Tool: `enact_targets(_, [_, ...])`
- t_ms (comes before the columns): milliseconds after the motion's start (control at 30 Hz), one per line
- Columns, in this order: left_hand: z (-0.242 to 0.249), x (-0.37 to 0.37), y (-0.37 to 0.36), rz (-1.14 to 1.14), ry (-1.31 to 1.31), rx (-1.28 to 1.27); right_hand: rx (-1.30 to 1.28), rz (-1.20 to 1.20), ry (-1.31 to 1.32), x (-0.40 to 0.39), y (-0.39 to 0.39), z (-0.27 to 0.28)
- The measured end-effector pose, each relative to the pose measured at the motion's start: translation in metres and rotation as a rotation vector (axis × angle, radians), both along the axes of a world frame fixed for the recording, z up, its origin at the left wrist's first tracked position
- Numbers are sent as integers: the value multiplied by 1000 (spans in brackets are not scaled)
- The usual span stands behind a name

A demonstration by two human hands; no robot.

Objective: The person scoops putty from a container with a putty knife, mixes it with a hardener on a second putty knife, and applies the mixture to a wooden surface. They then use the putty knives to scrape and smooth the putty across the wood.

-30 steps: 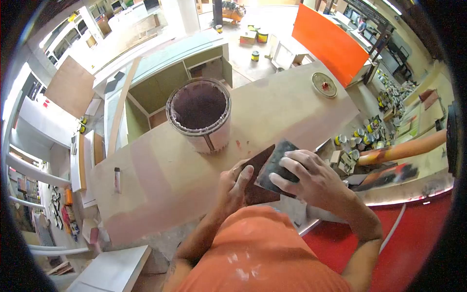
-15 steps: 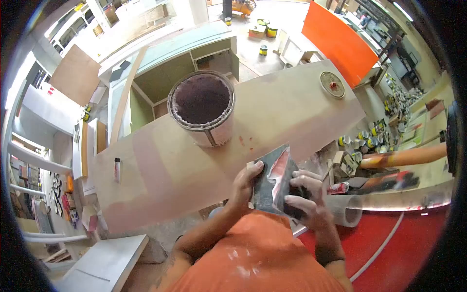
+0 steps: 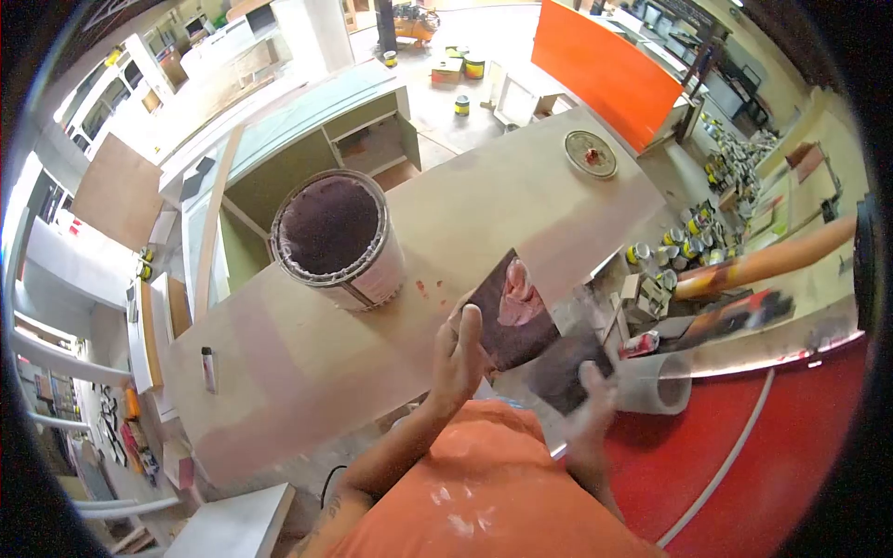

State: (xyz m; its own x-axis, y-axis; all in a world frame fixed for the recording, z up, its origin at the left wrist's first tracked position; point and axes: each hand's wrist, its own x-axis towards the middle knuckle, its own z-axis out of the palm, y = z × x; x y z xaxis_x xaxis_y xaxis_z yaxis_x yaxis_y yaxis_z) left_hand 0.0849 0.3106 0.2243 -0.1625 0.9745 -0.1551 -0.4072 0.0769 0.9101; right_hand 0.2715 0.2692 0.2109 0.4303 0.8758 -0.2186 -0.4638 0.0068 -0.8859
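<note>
My left hand (image 3: pixel 458 355) grips a dark flat plate (image 3: pixel 507 342) by its left edge, thumb on top. A lump of pinkish paste (image 3: pixel 518 296) lies on that plate. Just to the right, my right hand (image 3: pixel 592 402), blurred by motion, holds a second dark flat plate (image 3: pixel 569 370), its thumb on the face. The two plates are close together near the board's front edge. On the long, pink-smeared board (image 3: pixel 465 209) stands a large open can (image 3: pixel 372 279) with dark contents and a paste-crusted rim.
A round lid (image 3: pixel 591 154) lies at the board's far right, a small tube-like item (image 3: pixel 208 370) at its left. Behind stand a cabinet (image 3: pixel 288 172) and an orange panel (image 3: pixel 609 70). Several cans sit at right, near a clear cylinder (image 3: pixel 656 383) and red surface (image 3: pixel 735 456).
The plates have come apart from their pressed-together position; the right one is lower right. The left plate's pasted face now shows. The view has shifted, moving the can left and down.
</note>
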Motion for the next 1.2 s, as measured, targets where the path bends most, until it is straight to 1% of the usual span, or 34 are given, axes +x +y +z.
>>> enact_targets(33, [2, 3, 0, -15, 3, 0, 53, 92, -239, 1, -4, -20])
enact_targets(67, [4, 7, -2, -47, 276, 118, 53, 120, -77, -20, 2, 9])
enact_targets(100, [6, 10, -4, -74, 546, 236, 14, 86, -33, -21, 10, 11])
enact_targets(133, [9, 10, -8, -77, 545, 235, -24, 57, 11, -21, 19, 13])
enact_targets(167, [12, 8, -12, -161, 609, 336, -25, 58, 13, -22, 29, 23])
enact_targets(233, [8, -1, -14, -359, 696, 555, 82, -6, 21, -22, 43, 49])
enact_targets(267, [1, -3, -15, -351, 700, 552, 81, 3, 22, -15, 50, 55])
enact_targets(333, [-9, -6, -23, -496, 679, 620, 173, -37, 179, 4, 58, 59])
enact_targets(367, [-1, -8, -31, -524, 504, 168, 168, -33, 178, 9, 55, 52])
enact_targets(400, [-9, -1, -31, -516, 499, 168, 249, -95, 133, 15, 51, 42])
enact_targets(433, [-21, 9, -26, -315, -14, -21, 336, -157, 88, 18, 47, 37])
enact_targets(467, [-28, 16, -22, -102, -527, -204, 342, -144, 81, 16, 40, 38])
enact_targets(500, [-26, 15, -20, -169, -818, -257, 577, 59, -337, 11, 29, 42])
enact_targets(533, [-25, 15, -17, -192, -922, -269, 793, 273, -753, 7, 21, 45])
enact_targets(567, [-28, 17, -17, -189, -942, -243, 783, 280, -750, 3, 17, 48])
enact_targets(633, [-26, 12, -16, -202, -944, -214, 1028, 671, -987, -9, 21, 52])
enact_targets(667, [-20, 8, -18, -169, -771, -189, 1027, 657, -989, -13, 26, 44])
enact_targets(700, [-17, 4, -19, -139, -601, -159, 924, 657, -997, -17, 34, 29])
enact_targets(733, [-17, -3, -20, -153, -600, -152, 825, 657, -1005, -18, 43, 23])
enact_targets(800, [-19, -19, -27, -199, -553, -140, 613, 651, -1661, 14, 61, 41])
enact_targets(833, [-12, -21, -30, -149, -400, -141, 639, 626, -1617, 24, 67, 43])
enact_targets(867, [-4, -22, -31, -144, -412, -140, 640, 635, -1627, 25, 64, 54])
enact_targets(933, [10, -25, -26, -108, -364, -173, 906, 702, -1680, 24, 54, 99])
enact_targets(967, [10, -26, -25, -105, -366, -176, 986, 824, -1745, 14, 48, 119])
enact_targets(1000, [8, -27, -25, -105, -362, -173, 982, 829, -1742, 8, 47, 126])
enact_targets(1067, [2, -31, -26, -107, -354, -175, 990, 1131, -2168, -1, 50, 132])
enact_targets(1100, [-2, -33, -28, -122, -235, -110, 938, 1187, -2182, 3, 51, 132])
enact_targets(1133, [-5, -35, -29, -131, -123, -42, 943, 1197, -2179, 0, 51, 138])
enact_targets(1200, [-9, -39, -30, -129, -96, -43, 1051, 1023, -2215, -8, 50, 155])
